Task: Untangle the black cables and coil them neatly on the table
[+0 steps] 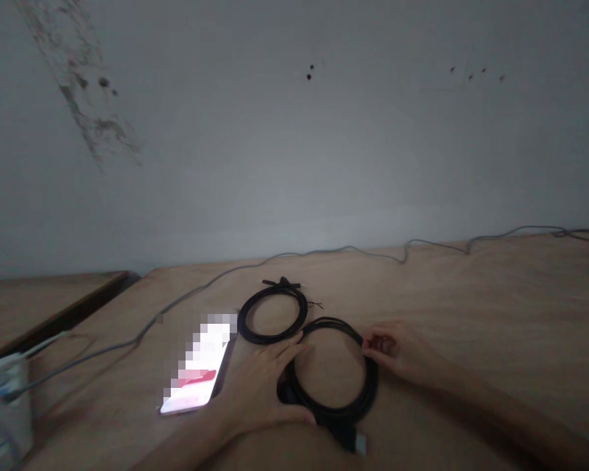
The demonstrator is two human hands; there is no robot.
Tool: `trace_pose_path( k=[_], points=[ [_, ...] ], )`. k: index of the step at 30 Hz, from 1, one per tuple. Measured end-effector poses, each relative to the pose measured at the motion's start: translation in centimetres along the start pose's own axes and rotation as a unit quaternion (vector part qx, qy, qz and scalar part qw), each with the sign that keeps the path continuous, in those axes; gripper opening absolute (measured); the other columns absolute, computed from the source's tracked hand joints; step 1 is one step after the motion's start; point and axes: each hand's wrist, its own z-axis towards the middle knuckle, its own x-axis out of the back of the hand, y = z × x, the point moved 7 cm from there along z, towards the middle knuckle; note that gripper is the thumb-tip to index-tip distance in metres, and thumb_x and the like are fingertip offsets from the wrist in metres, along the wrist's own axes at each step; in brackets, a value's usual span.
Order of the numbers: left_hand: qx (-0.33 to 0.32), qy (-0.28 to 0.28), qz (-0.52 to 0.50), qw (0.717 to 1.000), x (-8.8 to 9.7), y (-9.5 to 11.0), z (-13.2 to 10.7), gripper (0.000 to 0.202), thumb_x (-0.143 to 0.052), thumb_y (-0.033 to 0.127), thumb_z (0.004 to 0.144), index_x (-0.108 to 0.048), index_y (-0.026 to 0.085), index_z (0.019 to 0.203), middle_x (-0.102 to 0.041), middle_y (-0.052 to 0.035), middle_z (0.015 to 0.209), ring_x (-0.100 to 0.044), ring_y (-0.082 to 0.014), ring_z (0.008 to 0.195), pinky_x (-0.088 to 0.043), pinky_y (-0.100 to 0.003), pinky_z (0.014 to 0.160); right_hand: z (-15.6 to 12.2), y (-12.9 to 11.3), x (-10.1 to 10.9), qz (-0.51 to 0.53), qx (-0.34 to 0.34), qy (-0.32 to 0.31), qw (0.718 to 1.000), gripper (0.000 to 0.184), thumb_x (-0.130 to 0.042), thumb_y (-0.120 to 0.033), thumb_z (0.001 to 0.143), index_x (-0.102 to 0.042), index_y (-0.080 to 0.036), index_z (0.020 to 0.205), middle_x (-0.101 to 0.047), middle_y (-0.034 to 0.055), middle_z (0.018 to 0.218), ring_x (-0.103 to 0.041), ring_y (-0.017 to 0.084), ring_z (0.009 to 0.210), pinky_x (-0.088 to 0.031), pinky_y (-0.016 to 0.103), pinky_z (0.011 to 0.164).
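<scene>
Left hand (258, 386): is lying across the left side of the near coil of black cable (373, 386), its fingers (287, 350) spreading apart; I cannot tell whether they are clamping the cable.
Right hand (397, 350): is reaching in from the right, its fingers (373, 343) pinching together on the coil's upper right edge.
Near coil: is lying flat on the wooden bench (471, 294), with a black plug (348, 438) sticking out toward the person.
Far coil: a second coil of black cable (272, 339) is lying just behind, almost touching the first, with a black connector (282, 282) resting on top.
Beside the hands: a smartphone (196, 373) is lying just left of the left hand, its lit screen pixelated.
Behind: a grey cable (186, 291) is running along the bench below a stained white wall (294, 131).
</scene>
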Motion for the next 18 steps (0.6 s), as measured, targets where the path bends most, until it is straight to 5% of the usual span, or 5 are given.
trace_pose_path(
  k=[8,13,18],
  points=[
    [0.007,0.008,0.01,1.0,-0.5,-0.3,0.3,0.107,-0.077,0.083,0.063,-0.051,0.024,0.15,-0.044,-0.0163,0.16,-0.05,-0.0435,0.139,-0.041,-0.059,0.114,-0.2,0.9,-1.4,0.005,0.002,0.032,0.999,0.022,-0.062,-0.043,0.094,-0.061,-0.022,0.091,-0.059,-0.0017,0.07,-0.05,0.014,0.061,-0.04,0.024,0.056],
    [0.009,0.004,-0.005,1.0,-0.7,-0.4,0.4,0.106,-0.077,0.081,0.065,-0.05,0.026,0.15,-0.042,-0.0151,0.161,-0.049,-0.0433,0.14,-0.039,-0.061,0.116,-0.4,0.0,-1.8,-0.073,0.036,0.03,0.996,0.005,-0.054,-0.025,0.094,-0.058,-0.022,0.096,-0.057,-0.0024,0.073,-0.05,0.015,0.064,-0.038,0.026,0.061],
    [-0.001,0.005,-0.011,1.0,-0.6,-0.1,0.4,0.107,-0.077,0.083,0.064,-0.05,0.025,0.15,-0.043,-0.0169,0.161,-0.049,-0.0459,0.139,-0.042,-0.064,0.113,-0.2,-0.1,-1.8,-0.082,0.016,0.061,0.995,0.012,-0.051,-0.014,0.087,-0.057,-0.021,0.093,-0.058,-0.0025,0.073,-0.052,0.015,0.065,-0.038,0.026,0.063]
  ],
)
